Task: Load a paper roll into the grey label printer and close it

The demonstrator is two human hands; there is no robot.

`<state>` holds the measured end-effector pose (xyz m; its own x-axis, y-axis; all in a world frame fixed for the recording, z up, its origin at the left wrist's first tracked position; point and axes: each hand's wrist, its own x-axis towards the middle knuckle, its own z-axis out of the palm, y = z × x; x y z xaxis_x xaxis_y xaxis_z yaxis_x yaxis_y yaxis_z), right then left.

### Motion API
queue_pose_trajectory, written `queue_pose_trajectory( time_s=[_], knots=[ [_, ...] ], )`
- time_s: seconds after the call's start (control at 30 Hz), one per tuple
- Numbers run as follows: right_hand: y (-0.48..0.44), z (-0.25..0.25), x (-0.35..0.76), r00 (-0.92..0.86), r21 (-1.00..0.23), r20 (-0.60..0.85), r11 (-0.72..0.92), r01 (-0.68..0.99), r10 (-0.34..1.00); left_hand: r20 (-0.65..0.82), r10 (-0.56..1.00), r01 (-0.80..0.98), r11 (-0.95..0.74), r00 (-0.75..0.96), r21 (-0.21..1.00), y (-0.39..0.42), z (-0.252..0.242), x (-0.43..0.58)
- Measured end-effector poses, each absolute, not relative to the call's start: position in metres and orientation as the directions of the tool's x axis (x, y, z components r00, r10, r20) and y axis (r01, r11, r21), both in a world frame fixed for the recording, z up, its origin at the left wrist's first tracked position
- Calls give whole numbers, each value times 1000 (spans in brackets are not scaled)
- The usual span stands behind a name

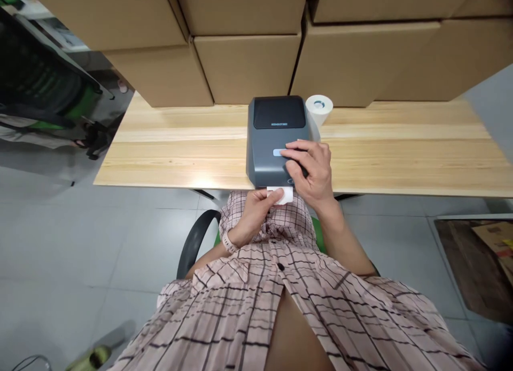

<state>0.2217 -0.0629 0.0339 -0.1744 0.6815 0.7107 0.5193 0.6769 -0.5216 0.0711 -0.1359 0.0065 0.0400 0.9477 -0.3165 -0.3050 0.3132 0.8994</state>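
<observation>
A dark grey label printer (264, 168) stands at the front edge of the wooden table. White label paper (287, 195) sticks out from its front slot, and my left hand (257, 208) pinches it between thumb and fingers. My right hand (313, 170) rests on the right part of the printer's top, its fingers spread and bent, one fingertip at the pale blue button (278, 153). It holds nothing. Behind the printer's right side stands a white paper roll (319, 114).
Stacked cardboard boxes (248, 66) line the back of the wooden table (401, 157). A chair armrest (196, 242) is at my left. Dark and green chairs stand at the far left, and a framed brown board (468, 264) lies at the right.
</observation>
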Motion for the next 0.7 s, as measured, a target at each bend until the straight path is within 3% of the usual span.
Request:
queue_pose_trajectory(
  time_s=[0.13,0.27,0.33,0.4,0.5,0.7],
  knots=[
    [-63,40,221,-238,-402,668,611,682,705,-291,955,-264,296,58,918,-134,8,69],
    [-60,41,220,-293,-372,658,638,674,694,-196,980,-72,197,22,978,-140,10,60],
    [-60,38,223,-289,-428,648,651,627,704,-33,988,38,39,-148,999,-143,10,51],
    [-63,32,225,-262,-481,658,662,575,706,210,900,129,-173,-382,976,-141,11,42],
    [-67,28,227,-189,-531,697,674,513,692,411,769,192,-364,-489,911,-125,14,27],
    [-47,58,227,-185,-495,749,722,482,637,183,937,-11,-195,-296,981,-58,17,12]
  ],
)
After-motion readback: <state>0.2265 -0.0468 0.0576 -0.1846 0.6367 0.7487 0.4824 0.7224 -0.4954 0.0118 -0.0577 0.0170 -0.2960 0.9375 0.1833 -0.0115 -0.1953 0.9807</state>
